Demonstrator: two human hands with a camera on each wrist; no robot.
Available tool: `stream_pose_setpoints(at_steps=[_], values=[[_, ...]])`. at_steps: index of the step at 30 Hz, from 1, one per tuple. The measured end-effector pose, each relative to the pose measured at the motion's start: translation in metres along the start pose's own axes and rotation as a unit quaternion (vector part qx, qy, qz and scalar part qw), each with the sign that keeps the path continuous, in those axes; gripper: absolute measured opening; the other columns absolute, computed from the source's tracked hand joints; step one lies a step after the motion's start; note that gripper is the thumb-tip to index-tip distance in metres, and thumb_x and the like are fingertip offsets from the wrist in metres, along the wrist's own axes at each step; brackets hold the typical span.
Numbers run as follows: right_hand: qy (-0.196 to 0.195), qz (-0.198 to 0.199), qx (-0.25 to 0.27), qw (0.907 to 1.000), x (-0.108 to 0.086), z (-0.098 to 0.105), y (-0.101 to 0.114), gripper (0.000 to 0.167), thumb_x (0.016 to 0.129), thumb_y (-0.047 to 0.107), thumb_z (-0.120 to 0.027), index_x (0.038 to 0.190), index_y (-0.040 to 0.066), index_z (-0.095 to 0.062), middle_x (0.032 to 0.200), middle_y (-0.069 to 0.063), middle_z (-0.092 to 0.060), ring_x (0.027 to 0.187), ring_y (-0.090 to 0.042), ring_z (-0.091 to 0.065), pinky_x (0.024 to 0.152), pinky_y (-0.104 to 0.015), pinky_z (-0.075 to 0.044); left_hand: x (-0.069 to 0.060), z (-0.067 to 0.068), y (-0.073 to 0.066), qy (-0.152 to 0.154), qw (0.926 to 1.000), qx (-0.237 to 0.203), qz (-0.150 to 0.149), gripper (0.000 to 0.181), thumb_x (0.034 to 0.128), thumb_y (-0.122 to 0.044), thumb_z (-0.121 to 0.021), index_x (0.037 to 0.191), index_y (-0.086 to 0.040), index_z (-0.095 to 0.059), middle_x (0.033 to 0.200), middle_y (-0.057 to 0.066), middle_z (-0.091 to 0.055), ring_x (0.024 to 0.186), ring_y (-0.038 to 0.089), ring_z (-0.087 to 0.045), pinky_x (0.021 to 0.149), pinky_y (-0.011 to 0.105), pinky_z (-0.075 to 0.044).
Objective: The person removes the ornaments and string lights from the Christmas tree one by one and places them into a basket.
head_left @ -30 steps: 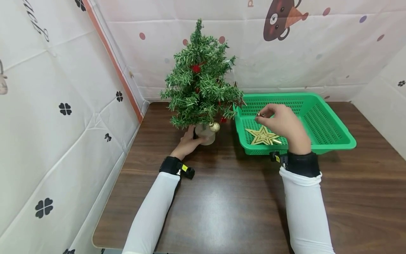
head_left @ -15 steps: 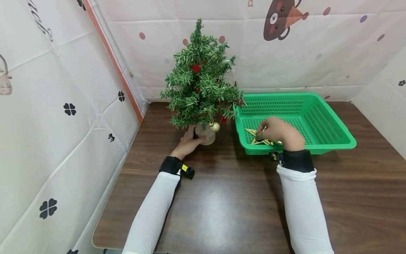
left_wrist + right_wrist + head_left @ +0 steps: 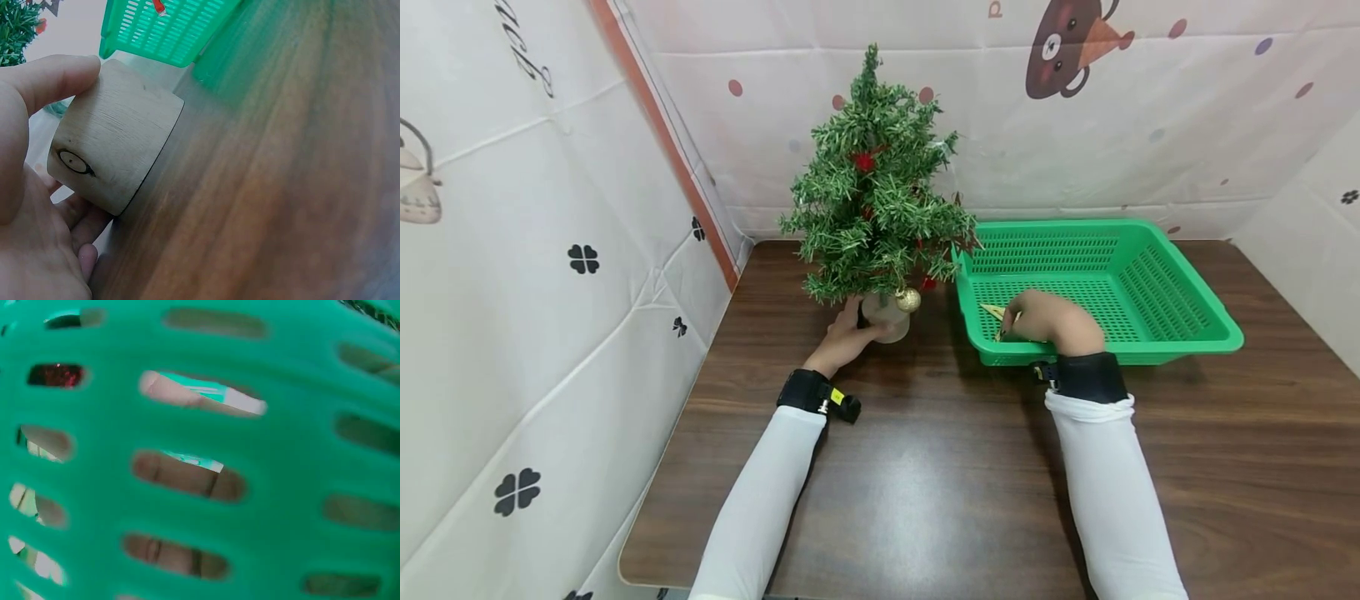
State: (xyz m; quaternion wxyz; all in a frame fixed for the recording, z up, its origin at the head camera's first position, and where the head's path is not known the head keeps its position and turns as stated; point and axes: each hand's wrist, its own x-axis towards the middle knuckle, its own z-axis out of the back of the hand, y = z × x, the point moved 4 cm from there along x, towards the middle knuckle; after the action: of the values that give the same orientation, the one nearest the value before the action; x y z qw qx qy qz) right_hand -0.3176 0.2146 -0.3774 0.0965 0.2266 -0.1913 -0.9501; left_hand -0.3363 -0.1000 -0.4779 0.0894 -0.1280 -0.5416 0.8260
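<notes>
My left hand (image 3: 842, 340) grips the pale wooden base (image 3: 893, 315) of a small green tree (image 3: 876, 200), with the thumb over the base (image 3: 119, 131) in the left wrist view. A gold ball (image 3: 907, 300) hangs at the tree's lower edge. Low inside the green basket, by its left front corner, is my right hand (image 3: 1051, 319), fingers bent down over a gold star (image 3: 992, 310) that it partly covers. The basket's slotted wall (image 3: 287, 456) blocks the right wrist view; fingers (image 3: 181, 475) show through the slots, but what they hold is hidden.
The green basket (image 3: 1202, 346) stands right of the tree, its left rim close to the lower branches. Behind the brown table (image 3: 865, 500) hangs a printed cloth (image 3: 737, 150), with another along the left side. Red ornaments (image 3: 864, 162) are on the tree.
My right hand has moved down from above the basket, where it pinched a small object, onto the star, and slightly left. My left hand and the tree have stayed in place.
</notes>
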Motion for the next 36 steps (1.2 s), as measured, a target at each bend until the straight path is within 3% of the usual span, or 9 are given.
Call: stream_pose_setpoints(at_steps=[7, 15, 30, 36], values=[[0.019, 0.016, -0.011, 0.9996, 0.0063, -0.0049, 0.0013, 0.024, 0.1, 0.012, -0.053, 0.11, 0.005, -0.074, 0.108, -0.013, -0.056, 0.07, -0.018, -0.042, 0.06, -0.031, -0.036, 0.0006, 0.0, -0.0005, -0.002, 1.0, 0.001, -0.007, 0.091, 0.0963, -0.053, -0.064, 0.164, -0.024, -0.012, 0.172, 0.003, -0.009, 0.159, 0.032, 0.005, 0.124, 0.063, 0.009], [0.023, 0.01, -0.01, 0.9996, 0.0087, -0.0077, 0.0008, 0.021, 0.101, 0.019, -0.058, 0.107, 0.01, -0.075, 0.114, -0.014, -0.057, 0.074, -0.019, -0.042, 0.062, -0.032, -0.036, -0.0011, 0.0003, 0.0009, 0.014, 0.9997, 0.005, 0.019, 0.096, 0.0978, -0.053, -0.062, 0.165, -0.024, -0.001, 0.172, 0.0, 0.011, 0.158, 0.03, 0.014, 0.124, 0.063, 0.009], [0.024, 0.003, 0.001, 0.9997, 0.0058, -0.0077, 0.0002, 0.023, 0.102, 0.022, -0.058, 0.11, 0.011, -0.076, 0.128, -0.017, -0.055, 0.079, -0.023, -0.047, 0.063, -0.033, -0.039, -0.0013, -0.0004, -0.0004, 0.004, 0.9999, 0.007, 0.013, 0.098, 0.0959, -0.055, -0.064, 0.166, -0.022, -0.003, 0.173, 0.002, 0.008, 0.159, 0.032, 0.012, 0.125, 0.062, 0.009], [0.0, 0.005, 0.01, 0.9999, 0.0061, -0.0059, 0.0015, 0.023, 0.098, 0.024, -0.064, 0.111, 0.01, -0.077, 0.11, -0.011, -0.062, 0.078, -0.021, -0.049, 0.064, -0.033, -0.041, -0.0016, -0.0007, -0.0001, 0.003, 0.9999, 0.005, 0.014, 0.099, 0.0954, -0.055, -0.064, 0.166, -0.022, -0.003, 0.173, 0.002, 0.009, 0.158, 0.032, 0.013, 0.125, 0.062, 0.009]])
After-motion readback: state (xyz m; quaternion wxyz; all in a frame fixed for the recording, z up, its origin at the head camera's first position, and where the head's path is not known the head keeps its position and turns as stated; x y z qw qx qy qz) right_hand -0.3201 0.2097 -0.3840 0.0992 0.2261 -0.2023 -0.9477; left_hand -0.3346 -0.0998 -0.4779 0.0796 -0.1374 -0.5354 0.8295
